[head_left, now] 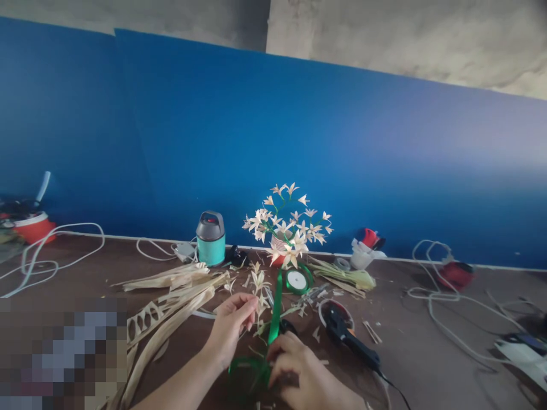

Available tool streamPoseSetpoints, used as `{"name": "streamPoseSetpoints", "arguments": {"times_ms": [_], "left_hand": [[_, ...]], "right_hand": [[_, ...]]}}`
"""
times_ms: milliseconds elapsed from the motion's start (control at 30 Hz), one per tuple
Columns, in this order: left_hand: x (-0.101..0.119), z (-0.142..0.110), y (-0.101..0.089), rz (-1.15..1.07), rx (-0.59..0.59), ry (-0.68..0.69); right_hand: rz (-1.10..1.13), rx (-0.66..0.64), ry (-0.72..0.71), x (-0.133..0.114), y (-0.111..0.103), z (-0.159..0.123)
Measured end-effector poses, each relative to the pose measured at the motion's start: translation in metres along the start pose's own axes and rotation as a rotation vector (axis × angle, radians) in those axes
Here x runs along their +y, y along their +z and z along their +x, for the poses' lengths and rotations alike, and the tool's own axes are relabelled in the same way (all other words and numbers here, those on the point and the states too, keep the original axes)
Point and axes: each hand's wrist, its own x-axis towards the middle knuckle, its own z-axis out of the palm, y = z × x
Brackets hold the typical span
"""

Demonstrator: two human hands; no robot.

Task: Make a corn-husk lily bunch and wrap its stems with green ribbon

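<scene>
My left hand (235, 322) is closed in a pinch beside a sprig of pale cream flowers (258, 279), its fingertips at the stem. Close by on the right, my right hand (297, 364) curls its fingers at the lower end of a shiny green ribbon (277, 304). More dark green ribbon (248, 369) lies below, between the hands. Just past my right fingers shows a black handle (289, 327), partly hidden. Behind the ribbon is a green ribbon spool (296, 280) with a white centre. A potted bunch of similar flowers (294, 228) stands farther back.
Dried husk strips (171, 313) spread at left, near a teal lidded container (211, 250). A black hot glue gun (348, 339) rests at right on a round dish (322, 310). Beyond are a white cup (362, 256), white cables (431, 296) and a blue partition (239, 125).
</scene>
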Motion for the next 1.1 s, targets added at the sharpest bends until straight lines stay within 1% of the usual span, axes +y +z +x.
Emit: {"name": "streamPoseSetpoints", "arguments": {"times_ms": [67,133,167,233,333,400,467,533,633,700,867,1000,1100], "left_hand": [[-0.001,0.001,0.001,-0.015,0.014,-0.020],[-0.004,0.002,0.001,-0.042,0.032,-0.035],[-0.005,0.002,0.001,-0.054,0.039,-0.042],[-0.006,0.003,0.000,-0.072,0.049,-0.048],[-0.007,0.004,-0.001,-0.079,0.069,-0.055],[-0.007,0.003,-0.001,-0.060,0.081,-0.068],[-0.007,0.003,0.000,-0.014,0.084,-0.083],[-0.007,0.002,0.001,0.032,0.075,-0.080],[-0.009,0.003,0.002,0.067,0.058,-0.053],[-0.010,0.003,0.002,0.089,0.054,-0.042],[-0.010,0.002,0.003,0.119,0.065,-0.062],[-0.010,0.000,0.005,0.099,0.085,-0.098],[-0.010,-0.001,0.007,0.086,0.100,-0.121]], "right_hand": [[0.270,0.055,0.068,-0.001,-0.007,0.008],[0.490,0.123,0.142,-0.005,-0.018,0.018],[0.556,0.169,0.154,-0.008,-0.023,0.024],[0.606,0.277,0.131,-0.010,-0.030,0.036],[0.555,0.409,0.059,-0.005,-0.027,0.051],[0.497,0.444,0.027,0.004,-0.018,0.057],[0.422,0.476,-0.003,0.017,-0.007,0.059],[0.350,0.563,-0.035,0.029,0.001,0.059],[0.330,0.651,-0.019,0.039,0.005,0.058],[0.344,0.668,0.024,0.040,0.006,0.058],[0.383,0.659,0.088,0.030,0.006,0.058],[0.382,0.663,0.108,0.029,0.008,0.059],[0.341,0.674,0.097,0.031,0.007,0.059]]}}
